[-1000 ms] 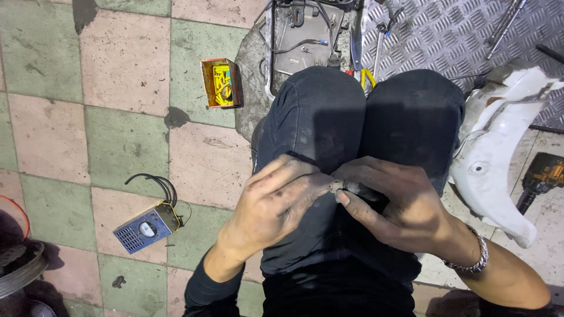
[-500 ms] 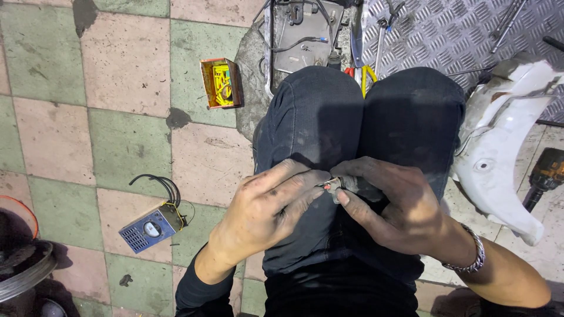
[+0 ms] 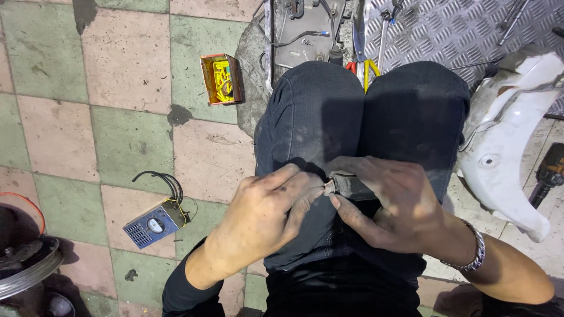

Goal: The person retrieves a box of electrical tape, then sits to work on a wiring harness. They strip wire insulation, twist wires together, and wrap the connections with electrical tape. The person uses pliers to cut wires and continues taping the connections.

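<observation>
I sit with both knees up in dark jeans (image 3: 364, 111). Over my lap, my right hand (image 3: 393, 205) grips a small dark grey part (image 3: 351, 186) with a pale metal tip. My left hand (image 3: 264, 220) meets it from the left, its fingertips pinching at that tip. Both hands are smeared with grime. A metal bracelet (image 3: 470, 258) circles my right wrist. What lies inside my right palm is hidden.
A small orange box of yellow pieces (image 3: 222, 79) lies on the tiled floor ahead-left. A blue-grey meter with black leads (image 3: 154, 223) lies left of my lap. A white plastic fairing (image 3: 505, 147) is at right, tools on checker plate (image 3: 446, 29) ahead, a wheel rim (image 3: 23, 270) bottom left.
The hands stay together on the small part with slight finger shifts. The view has drifted a little, nothing else has moved.
</observation>
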